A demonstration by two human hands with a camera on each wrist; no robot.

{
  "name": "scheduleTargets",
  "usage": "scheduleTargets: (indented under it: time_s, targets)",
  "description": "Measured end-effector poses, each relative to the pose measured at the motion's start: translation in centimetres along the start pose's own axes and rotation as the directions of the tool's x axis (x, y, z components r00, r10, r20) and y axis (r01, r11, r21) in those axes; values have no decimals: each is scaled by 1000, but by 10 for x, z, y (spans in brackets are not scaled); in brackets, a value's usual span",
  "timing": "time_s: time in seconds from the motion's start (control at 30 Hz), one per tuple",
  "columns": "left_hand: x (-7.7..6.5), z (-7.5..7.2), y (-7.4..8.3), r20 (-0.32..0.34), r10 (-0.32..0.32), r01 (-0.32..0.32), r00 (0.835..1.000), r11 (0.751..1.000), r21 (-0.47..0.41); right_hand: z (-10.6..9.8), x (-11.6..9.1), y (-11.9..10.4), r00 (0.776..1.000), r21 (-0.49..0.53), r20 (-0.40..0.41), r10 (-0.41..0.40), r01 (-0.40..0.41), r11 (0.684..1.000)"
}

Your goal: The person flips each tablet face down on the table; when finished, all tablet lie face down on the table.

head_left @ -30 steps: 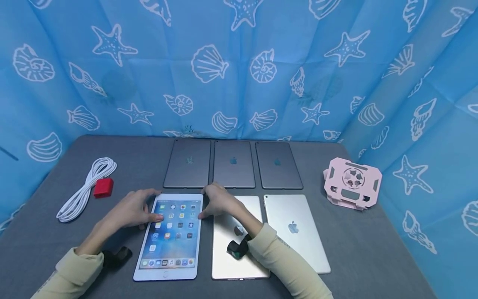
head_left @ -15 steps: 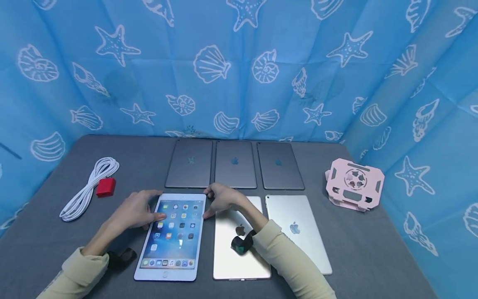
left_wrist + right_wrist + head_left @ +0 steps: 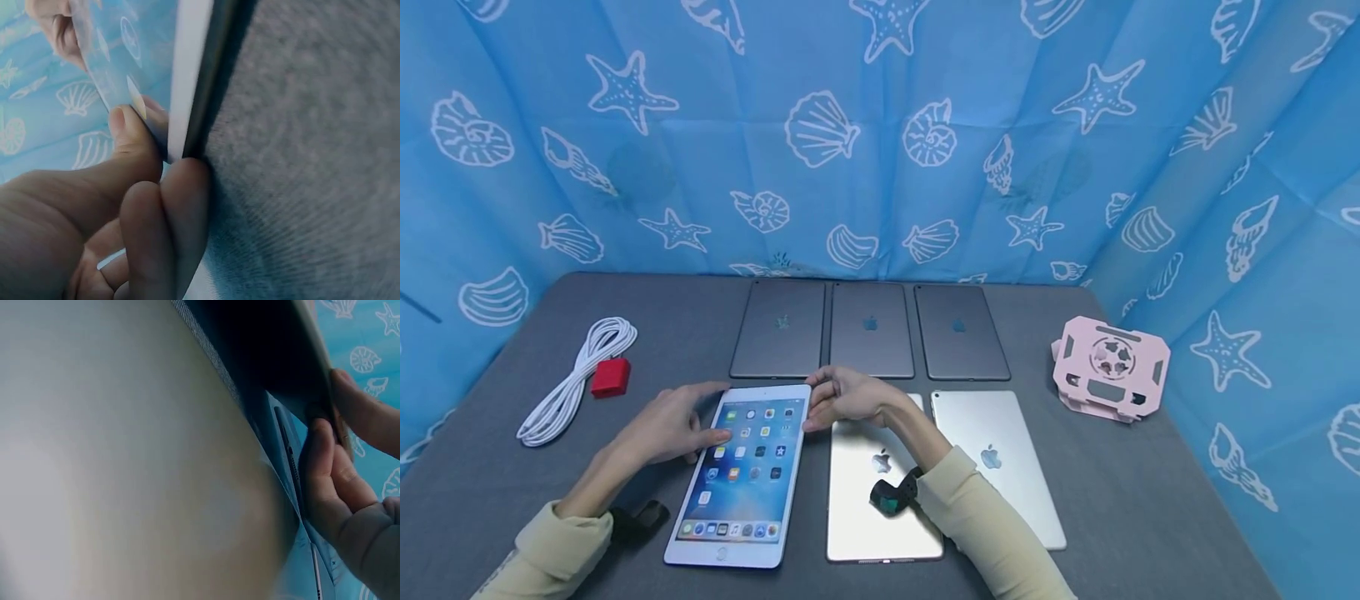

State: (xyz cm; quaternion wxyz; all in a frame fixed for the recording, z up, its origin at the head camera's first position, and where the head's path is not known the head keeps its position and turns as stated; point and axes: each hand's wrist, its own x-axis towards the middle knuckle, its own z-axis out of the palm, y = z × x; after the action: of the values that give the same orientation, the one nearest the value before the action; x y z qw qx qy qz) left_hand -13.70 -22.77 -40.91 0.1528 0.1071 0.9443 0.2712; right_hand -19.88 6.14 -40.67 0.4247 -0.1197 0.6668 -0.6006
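A white-framed tablet (image 3: 741, 479) lies screen up at the front left of the table, its home screen lit. My left hand (image 3: 662, 429) grips its left edge, thumb over the screen and fingers at the side, as the left wrist view shows on the tablet's rim (image 3: 187, 75). At the upper right corner my right hand (image 3: 857, 396) pinches the same tablet. In the right wrist view, its dark underside (image 3: 250, 337) is tilted up between thumb and fingers (image 3: 322, 456). Below the right forearm lies a silver tablet (image 3: 865, 525), back up.
Another silver tablet (image 3: 1000, 475) lies to the right. Three dark grey tablets (image 3: 778, 329) line the back. A pink slotted stand (image 3: 1108, 367) sits at far right. Coiled white cable (image 3: 568, 392) and a red charger block (image 3: 610, 377) lie at left. A blue curtain (image 3: 880, 167) hangs behind.
The tablet's right side has risen off the table and the tablet has turned slightly. My right fingers have closed further around its upper right corner. The left hand has stayed in place.
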Motion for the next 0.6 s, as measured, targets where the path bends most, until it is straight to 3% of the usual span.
scheduleTargets:
  time_s: [0.3, 0.6]
  targets:
    - [1, -1, 0, 35, 49, -48, 998, 998, -45, 2, -2, -1, 997, 91, 8, -80, 79, 993]
    - [4, -1, 5, 76, 80, -75, 994, 994, -76, 1, -4, -4, 982, 73, 1, -186, 186, 980]
